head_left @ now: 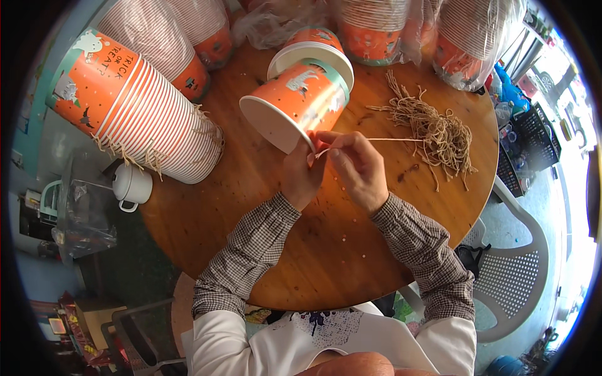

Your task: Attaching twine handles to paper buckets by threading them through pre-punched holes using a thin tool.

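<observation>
An orange paper bucket (305, 94) with ghostly white pictures lies tilted on its side on the round wooden table, its white mouth facing left and toward me. My left hand (303, 173) grips its near rim. Close beside it, the fingertips of my right hand (360, 168) pinch a strand of tan twine (392, 139) at that rim. From there the strand stretches right to a tangled heap of cut twine (439, 135). Just what the fingers do with the strand's end is partly hidden. Behind the bucket lies another orange bucket (316, 41), partly covered by it.
At the left leans a tall stack of nested buckets (160, 109) with twine ends hanging at the rims. Plastic-wrapped bucket stacks (374, 28) line the far edge. A white lidded mug (132, 186) stands left; a grey chair (511, 269) and black crate (533, 141) are right.
</observation>
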